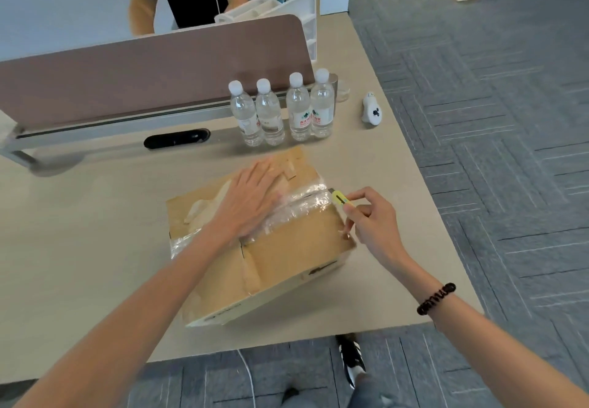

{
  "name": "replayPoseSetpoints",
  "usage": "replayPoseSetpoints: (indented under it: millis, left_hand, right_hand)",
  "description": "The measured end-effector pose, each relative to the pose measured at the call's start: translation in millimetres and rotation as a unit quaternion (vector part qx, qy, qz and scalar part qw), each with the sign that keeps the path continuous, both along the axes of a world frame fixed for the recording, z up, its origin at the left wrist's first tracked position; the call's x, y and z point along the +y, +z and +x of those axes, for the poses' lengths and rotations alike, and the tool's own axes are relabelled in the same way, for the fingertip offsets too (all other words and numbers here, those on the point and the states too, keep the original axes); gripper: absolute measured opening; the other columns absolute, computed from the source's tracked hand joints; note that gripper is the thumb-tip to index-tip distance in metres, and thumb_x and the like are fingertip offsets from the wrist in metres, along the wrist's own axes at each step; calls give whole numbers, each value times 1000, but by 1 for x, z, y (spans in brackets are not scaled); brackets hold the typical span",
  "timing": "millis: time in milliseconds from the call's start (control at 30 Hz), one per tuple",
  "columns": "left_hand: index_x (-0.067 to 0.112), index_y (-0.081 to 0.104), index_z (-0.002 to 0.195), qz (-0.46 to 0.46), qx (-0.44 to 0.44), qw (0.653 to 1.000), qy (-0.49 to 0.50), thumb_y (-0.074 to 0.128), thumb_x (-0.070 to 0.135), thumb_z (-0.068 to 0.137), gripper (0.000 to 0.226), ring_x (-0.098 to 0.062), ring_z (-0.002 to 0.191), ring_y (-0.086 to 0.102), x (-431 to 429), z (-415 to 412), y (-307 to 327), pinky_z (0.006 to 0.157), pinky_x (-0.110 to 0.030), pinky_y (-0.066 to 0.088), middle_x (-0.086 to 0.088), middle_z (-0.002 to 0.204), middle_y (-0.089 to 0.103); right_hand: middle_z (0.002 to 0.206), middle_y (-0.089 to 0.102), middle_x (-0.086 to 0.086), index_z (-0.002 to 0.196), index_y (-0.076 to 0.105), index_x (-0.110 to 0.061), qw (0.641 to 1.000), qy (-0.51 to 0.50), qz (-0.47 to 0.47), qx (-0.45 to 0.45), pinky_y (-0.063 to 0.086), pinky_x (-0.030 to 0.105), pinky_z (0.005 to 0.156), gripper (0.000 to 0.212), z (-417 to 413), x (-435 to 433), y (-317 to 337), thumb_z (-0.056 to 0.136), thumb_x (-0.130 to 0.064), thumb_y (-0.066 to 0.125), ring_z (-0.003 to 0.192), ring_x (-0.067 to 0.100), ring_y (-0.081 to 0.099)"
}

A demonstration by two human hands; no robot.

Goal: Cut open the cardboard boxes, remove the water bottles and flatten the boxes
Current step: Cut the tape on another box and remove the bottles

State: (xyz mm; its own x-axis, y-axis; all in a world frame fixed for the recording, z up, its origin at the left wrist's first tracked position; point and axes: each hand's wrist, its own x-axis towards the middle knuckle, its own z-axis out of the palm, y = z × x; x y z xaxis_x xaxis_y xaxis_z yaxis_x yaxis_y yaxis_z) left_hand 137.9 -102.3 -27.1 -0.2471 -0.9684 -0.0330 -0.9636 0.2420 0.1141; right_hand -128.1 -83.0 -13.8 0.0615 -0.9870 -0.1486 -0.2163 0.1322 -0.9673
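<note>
The cardboard box lies on the near right part of the desk, with clear packing tape running across its top. The left hand presses flat on it, fingers straight, over the tape line. The right hand pinches a yellow utility knife at the tape's right end. My judgement is to keep the blade shallow, draw it along the seam, and first move the pressing palm off that line (it sits in the blade's path). Four water bottles stand beyond the box, against the divider panel. A small white gadget lies to their right.
</note>
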Motion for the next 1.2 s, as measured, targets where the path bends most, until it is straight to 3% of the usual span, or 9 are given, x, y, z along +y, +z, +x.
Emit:
replayPoseSetpoints:
  millis: [133,233,300,467,600,767,933,1067,1200]
  left_hand:
    - [20,30,148,-11,-22,998,54,14,45,104,54,-31,137,32,34,52,-2,117,-48,26,-11,151,30]
    - [30,20,155,24,-19,993,117,20,45,105,52,-38,149,10,54,86,-3,120,-53,13,-17,162,12]
    - [33,18,155,33,-25,987,154,21,46,105,52,-40,149,8,72,108,0,119,-54,10,-18,162,9]
    - [37,21,151,70,-18,986,150,-1,48,95,61,-37,123,43,70,139,-4,95,-51,41,-9,149,39]
    - [40,30,145,63,-17,988,143,6,45,96,55,-33,115,46,69,143,-4,94,-49,40,-3,141,46]
    - [38,36,143,19,21,989,143,2,51,95,60,-27,103,48,95,149,-13,90,-40,38,-1,127,54]
    - [30,52,135,-35,110,976,186,38,33,103,35,-24,97,41,130,137,-3,82,-39,43,-3,104,47]
    - [28,52,131,-30,122,974,190,45,30,101,31,-23,96,48,153,132,-8,73,-36,44,0,100,46]
    - [24,53,127,-41,143,972,181,46,27,101,26,-23,92,54,171,116,-10,69,-33,43,2,101,51]
  right_hand:
    - [57,65,6,101,58,-15,1000,-12,-18,3,37,24,42,8,18,32,7,94,-13,59,41,17,53]
    - [62,67,10,105,57,-16,1000,14,-10,6,41,24,39,10,39,65,14,95,-16,59,44,25,60]
    - [65,69,11,103,57,-18,999,40,-7,17,46,29,43,8,60,94,17,96,-21,57,52,28,65]
    - [81,71,-1,102,51,-20,993,83,-22,82,53,24,56,5,86,123,-1,98,-20,54,70,12,69]
    - [84,66,-3,104,52,-20,990,85,-42,107,56,30,70,6,91,126,-8,99,-21,53,76,10,66]
    - [78,64,-7,99,50,-24,984,86,-61,146,50,26,63,2,87,110,-6,100,-22,51,73,11,64]
    - [74,60,-5,104,50,-24,963,109,-90,228,46,35,66,6,80,72,-7,99,-25,52,74,22,61]
    - [80,61,7,107,54,-20,950,131,-116,257,44,36,69,9,75,40,-9,98,-23,53,76,28,58]
    - [84,58,-1,108,57,-17,932,163,-139,293,35,33,65,11,75,11,-9,98,-21,53,77,22,51]
